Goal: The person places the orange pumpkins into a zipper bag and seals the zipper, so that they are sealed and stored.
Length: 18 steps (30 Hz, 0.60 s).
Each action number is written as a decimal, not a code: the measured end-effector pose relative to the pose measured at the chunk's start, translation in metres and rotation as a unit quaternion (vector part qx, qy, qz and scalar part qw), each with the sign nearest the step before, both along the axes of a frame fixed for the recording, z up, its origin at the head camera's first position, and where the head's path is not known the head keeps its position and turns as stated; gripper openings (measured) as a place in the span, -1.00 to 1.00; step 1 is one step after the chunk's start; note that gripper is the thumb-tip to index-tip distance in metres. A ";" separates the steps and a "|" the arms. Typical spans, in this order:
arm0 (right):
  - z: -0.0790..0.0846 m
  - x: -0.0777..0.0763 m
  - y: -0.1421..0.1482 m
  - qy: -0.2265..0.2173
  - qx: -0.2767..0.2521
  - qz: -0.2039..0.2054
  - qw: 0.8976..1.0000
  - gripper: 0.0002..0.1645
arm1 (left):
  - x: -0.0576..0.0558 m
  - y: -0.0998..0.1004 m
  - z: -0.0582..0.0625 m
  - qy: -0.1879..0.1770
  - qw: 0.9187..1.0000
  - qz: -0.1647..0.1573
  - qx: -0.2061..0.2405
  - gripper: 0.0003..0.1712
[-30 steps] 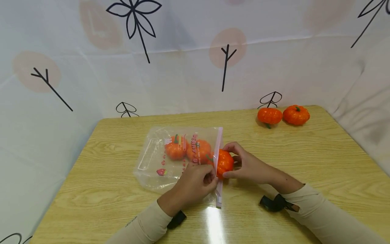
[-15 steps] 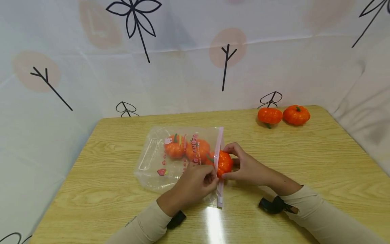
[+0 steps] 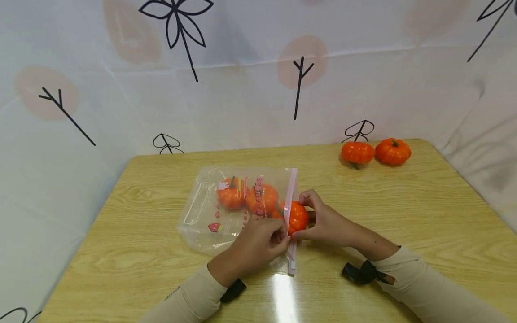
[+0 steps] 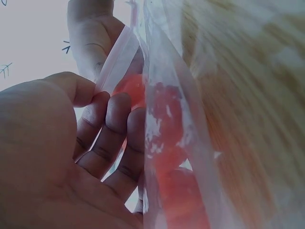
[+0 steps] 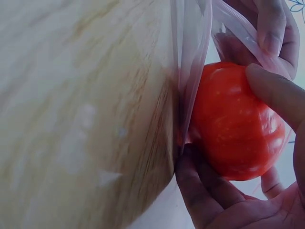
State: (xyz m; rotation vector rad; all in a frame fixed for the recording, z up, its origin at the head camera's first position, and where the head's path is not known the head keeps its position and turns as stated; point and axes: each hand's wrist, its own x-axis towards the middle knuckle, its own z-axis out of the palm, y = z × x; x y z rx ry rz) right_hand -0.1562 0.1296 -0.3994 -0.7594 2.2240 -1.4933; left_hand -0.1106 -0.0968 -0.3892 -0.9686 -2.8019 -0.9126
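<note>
Clear plastic with pink and red print makes up the zip bag (image 3: 232,222) that we see lying flat under and beyond the left hand (image 3: 258,240), its mouth turned toward the right hand (image 3: 327,222). With the left hand we pinch the pale pink zip strip (image 3: 291,190) at the bag's mouth between thumb and fingertips, the other fingers curled in beside it. With the right hand we grip a glossy orange-red, ribbed toy pumpkin (image 3: 299,217), thumb on one side and fingers on the other. It sits in the mouth, just beside the left fingertips: its stem end shows through the plastic, while the part nearest the right hand is outside.

As for how far along we are, two more orange pumpkins with green stems, the farther one (image 3: 231,194) and the nearer one (image 3: 261,198), lie inside the bag, side by side, just beyond the left hand. We judge the one in the right hand to be roughly halfway in. Well beyond the right hand, near the far edge of the pale wood-grain worktop (image 3: 141,202), two others lie outside: a tipped pumpkin (image 3: 357,152) and an upright pumpkin (image 3: 393,151) beside it. By our reckoning those two are left, and the zip is not yet closed.
</note>
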 end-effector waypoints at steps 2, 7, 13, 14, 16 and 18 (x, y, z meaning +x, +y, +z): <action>-0.001 0.000 0.000 -0.004 -0.001 0.002 1.000 -0.16 | 0.000 0.000 0.000 -0.002 1.000 0.001 -0.001 -0.80; 0.000 0.000 0.000 -0.008 0.007 0.003 1.000 -0.16 | 0.000 0.000 0.000 -0.008 1.000 0.003 -0.002 -0.81; 0.002 -0.001 0.002 -0.008 0.024 0.003 1.000 -0.30 | -0.001 0.001 -0.002 -0.003 1.000 0.006 0.002 -0.81; 0.003 -0.001 0.002 -0.008 0.027 0.003 1.000 -0.33 | -0.001 0.001 -0.002 -0.002 1.000 0.006 0.005 -0.81; 0.003 -0.001 0.003 -0.007 0.029 0.006 1.000 -0.38 | 0.000 0.002 -0.002 0.001 1.000 0.007 0.010 -0.81; 0.002 -0.002 0.004 -0.006 0.025 0.011 1.000 -0.42 | 0.000 0.003 -0.001 0.008 1.000 0.008 0.016 -0.82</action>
